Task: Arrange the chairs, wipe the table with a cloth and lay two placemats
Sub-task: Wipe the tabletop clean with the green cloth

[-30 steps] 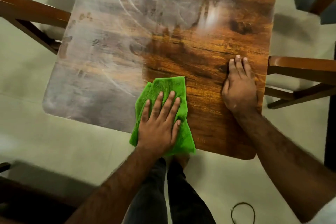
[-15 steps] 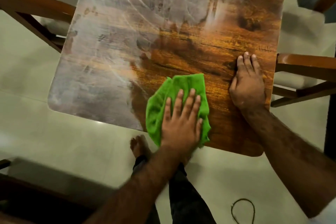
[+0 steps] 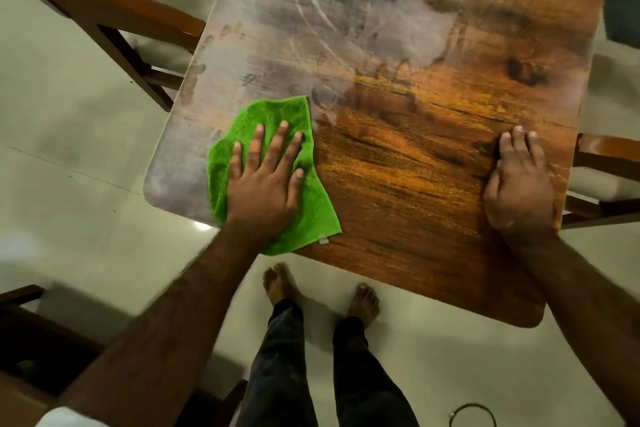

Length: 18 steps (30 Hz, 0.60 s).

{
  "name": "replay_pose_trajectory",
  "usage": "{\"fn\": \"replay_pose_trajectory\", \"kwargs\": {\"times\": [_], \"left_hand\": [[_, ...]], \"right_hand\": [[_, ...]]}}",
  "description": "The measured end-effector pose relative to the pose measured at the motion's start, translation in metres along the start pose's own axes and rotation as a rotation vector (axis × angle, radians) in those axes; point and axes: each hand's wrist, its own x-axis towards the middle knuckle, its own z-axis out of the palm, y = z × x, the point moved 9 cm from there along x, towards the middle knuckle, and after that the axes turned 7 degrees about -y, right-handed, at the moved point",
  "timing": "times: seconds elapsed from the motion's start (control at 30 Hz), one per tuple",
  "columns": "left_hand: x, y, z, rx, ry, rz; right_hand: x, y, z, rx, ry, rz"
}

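Note:
A wooden table [image 3: 415, 166] fills the view; its left half is dull with grey smears and its right half shows glossy brown grain. A bright green cloth [image 3: 311, 215] lies near the table's near left corner. My left hand [image 3: 263, 184] presses flat on the cloth with fingers spread. My right hand [image 3: 519, 191] rests palm down on the bare wood by the table's right edge, holding nothing. No placemats are in view.
A wooden chair [image 3: 104, 10] stands at the table's left side and another [image 3: 609, 156] at its right. A dark chair part [image 3: 34, 340] is at the lower left. My bare feet [image 3: 277, 284] stand on the pale tiled floor, with a thin cord loop [image 3: 472, 416] nearby.
My left hand has slid the cloth first a little right, then left toward the near left corner. My right hand has stayed planted near the right edge.

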Motion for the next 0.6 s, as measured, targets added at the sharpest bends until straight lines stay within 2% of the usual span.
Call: {"fn": "replay_pose_trajectory", "kwargs": {"times": [0.1,0.27,0.4,0.6], "left_hand": [[-0.017,0.022,0.005,-0.042,-0.009,-0.069],[-0.087,0.065,0.026,-0.047,-0.062,0.094],[-0.075,0.019,0.019,-0.013,-0.034,0.119],[0.01,-0.073,-0.011,0.001,0.018,0.097]], "right_hand": [[-0.001,-0.003,-0.001,-0.009,0.008,0.012],[0.0,-0.009,0.0,-0.019,-0.011,0.016],[-0.001,-0.007,-0.002,-0.013,-0.023,0.009],[0.0,-0.002,0.002,-0.088,-0.028,0.014]]}}
